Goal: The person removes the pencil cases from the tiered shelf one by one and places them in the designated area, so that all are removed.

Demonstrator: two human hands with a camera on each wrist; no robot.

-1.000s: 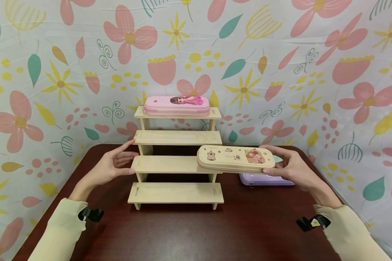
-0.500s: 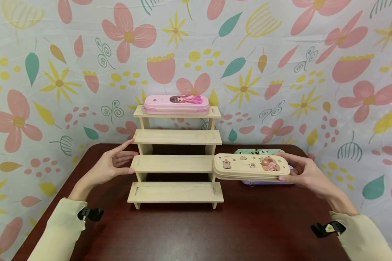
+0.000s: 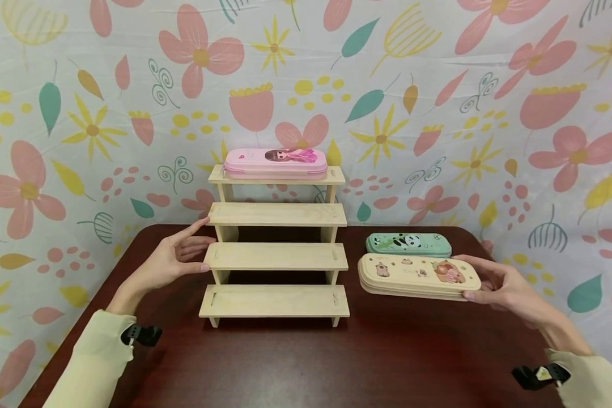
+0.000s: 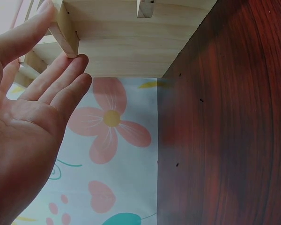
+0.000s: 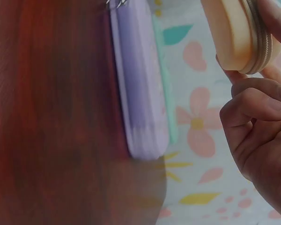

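Note:
A wooden shelf rack with stepped boards (image 3: 275,256) stands on the dark table. My left hand (image 3: 170,255) is at its left side, index fingertip at one board's end and thumb tip at the board below. In the left wrist view, the fingers of the left hand (image 4: 35,112) are fairly straight beside the board ends. Right of the rack, my right hand (image 3: 507,289) pinches the right end of a cream zippered pencil case (image 3: 418,276) with cartoon animals. It is held up level over the table. The right wrist view shows its zipper end (image 5: 239,42) between thumb and fingers.
A pink pencil case (image 3: 275,164) with a doll picture lies on the top board. Behind the cream case lies a green panda pencil case (image 3: 408,243). A purple pencil case (image 5: 143,84) lies beside it, hidden in the head view. A floral cloth (image 3: 306,85) hangs behind the table.
My right hand has carried the cream pencil case right and slightly down, away from the rack's boards. It now covers the purple case, and the green case shows. The left hand has stayed put.

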